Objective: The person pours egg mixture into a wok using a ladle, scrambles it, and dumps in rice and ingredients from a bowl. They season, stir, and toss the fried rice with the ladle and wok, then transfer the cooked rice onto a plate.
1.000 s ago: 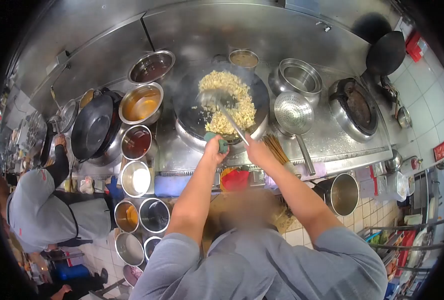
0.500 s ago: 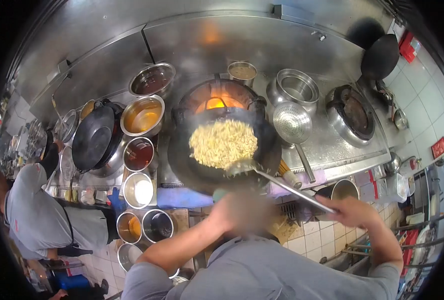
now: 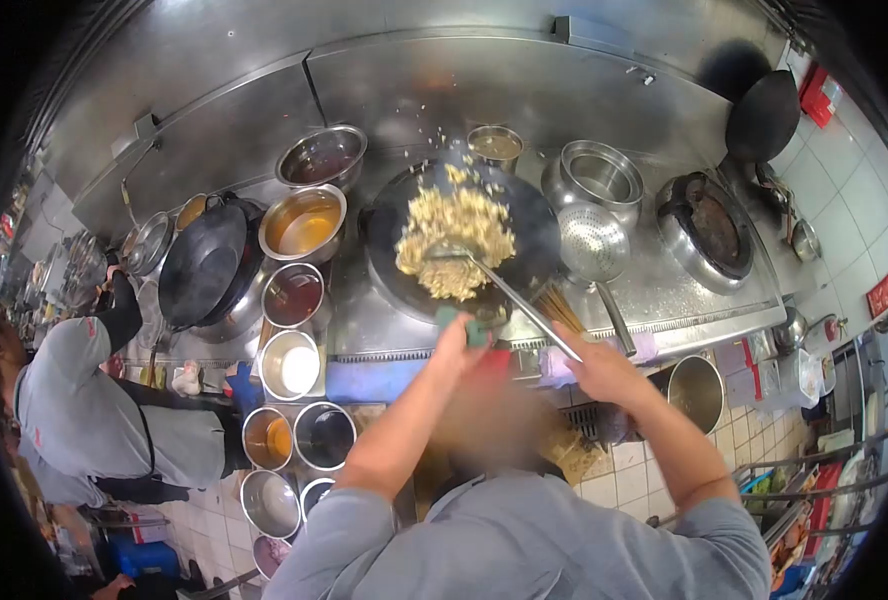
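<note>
My left hand (image 3: 456, 342) is closed round a green cloth (image 3: 477, 333) at the near edge of a large black wok (image 3: 536, 225). My right hand (image 3: 599, 368) grips the handle of a long metal ladle (image 3: 524, 305), whose bowl lies among the fried rice (image 3: 456, 225) in the wok. Grains and small bits of the rice are in the air above the wok's far side. The wok sits over the burner, and no flame shows.
Metal bowls of sauces, one amber (image 3: 304, 223), stand left of the wok. A perforated strainer (image 3: 594, 243) and nested pots (image 3: 601, 172) are at its right. A co-worker (image 3: 84, 400) stands far left by other black woks (image 3: 204, 265).
Since half a second ago, the wok has moved away from me, back over the burner, covering the flame. My right hand has come inward and forward with the ladle, and the rice has been tossed.
</note>
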`<state>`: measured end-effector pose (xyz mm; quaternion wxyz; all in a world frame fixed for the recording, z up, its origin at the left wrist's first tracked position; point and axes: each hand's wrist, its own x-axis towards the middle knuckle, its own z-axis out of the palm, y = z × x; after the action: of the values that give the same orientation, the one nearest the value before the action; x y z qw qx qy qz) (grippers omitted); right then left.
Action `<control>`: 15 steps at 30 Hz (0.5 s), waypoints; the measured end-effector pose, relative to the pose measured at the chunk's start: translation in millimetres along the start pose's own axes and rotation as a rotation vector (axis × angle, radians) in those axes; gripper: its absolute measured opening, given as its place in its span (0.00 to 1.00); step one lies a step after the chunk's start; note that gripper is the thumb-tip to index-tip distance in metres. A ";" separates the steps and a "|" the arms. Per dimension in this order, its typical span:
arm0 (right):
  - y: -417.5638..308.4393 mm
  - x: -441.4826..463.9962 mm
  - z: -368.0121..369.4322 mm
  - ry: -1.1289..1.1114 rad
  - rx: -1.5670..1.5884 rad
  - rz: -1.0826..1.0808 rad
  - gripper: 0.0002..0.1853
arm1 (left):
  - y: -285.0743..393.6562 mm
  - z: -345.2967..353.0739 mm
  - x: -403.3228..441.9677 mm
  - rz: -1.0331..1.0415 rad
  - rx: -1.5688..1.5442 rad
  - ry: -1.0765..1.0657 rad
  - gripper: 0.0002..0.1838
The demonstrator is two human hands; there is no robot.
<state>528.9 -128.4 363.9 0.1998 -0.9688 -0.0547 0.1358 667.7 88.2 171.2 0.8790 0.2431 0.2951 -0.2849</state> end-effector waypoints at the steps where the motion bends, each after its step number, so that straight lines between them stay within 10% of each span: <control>1: 6.6 -15.4 -6.0 -0.027 0.065 0.000 0.33 | 6.3 21.7 -14.2 0.064 0.009 0.013 0.09; 5: 2.1 -87.1 -90.3 -0.390 -0.105 0.095 0.33 | -14.7 52.4 -137.3 -0.119 0.074 -0.070 0.06; 15: 6.5 68.3 1.5 0.026 -0.119 0.071 0.31 | -30.7 6.8 -42.8 -0.100 0.306 -0.007 0.09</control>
<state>594.1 -122.8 343.5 0.1374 -0.9820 -0.0259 0.1266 622.1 77.4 196.1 0.8176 0.3581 0.2568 -0.3706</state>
